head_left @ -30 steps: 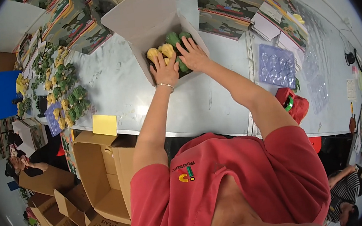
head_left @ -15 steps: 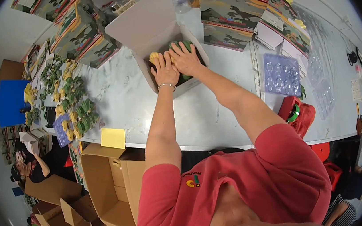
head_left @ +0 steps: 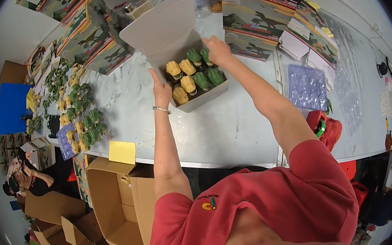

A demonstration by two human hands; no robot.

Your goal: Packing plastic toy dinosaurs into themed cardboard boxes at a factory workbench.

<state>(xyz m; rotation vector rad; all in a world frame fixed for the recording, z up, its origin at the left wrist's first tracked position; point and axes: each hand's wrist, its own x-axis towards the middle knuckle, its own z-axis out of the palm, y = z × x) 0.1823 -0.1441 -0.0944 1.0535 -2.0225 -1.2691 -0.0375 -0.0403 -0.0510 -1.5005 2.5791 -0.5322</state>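
A white cardboard box [head_left: 204,101] stands on the table with its lid [head_left: 158,27] raised at the back. Inside sit yellow toy figures [head_left: 188,83] on the left and green toy figures [head_left: 202,80] on the right, in rows. My left hand [head_left: 162,93] holds the box's left side, one finger stretched upward along the wall and the others partly hidden. At the far right corner, my right hand [head_left: 218,51] has its fingers curled over the box's right wall; the fingertips are hard to see.
Printed display boxes are stacked at the back left [head_left: 92,42] and back right [head_left: 254,19]. More toys [head_left: 82,118] lie at left. Clear plastic trays [head_left: 307,85] and a red bag [head_left: 333,133] are at right. An open brown carton [head_left: 111,204] stands below the table edge.
Both hands have come off the toys inside the box and moved apart to its left and right walls. The yellow and green toys are now uncovered.
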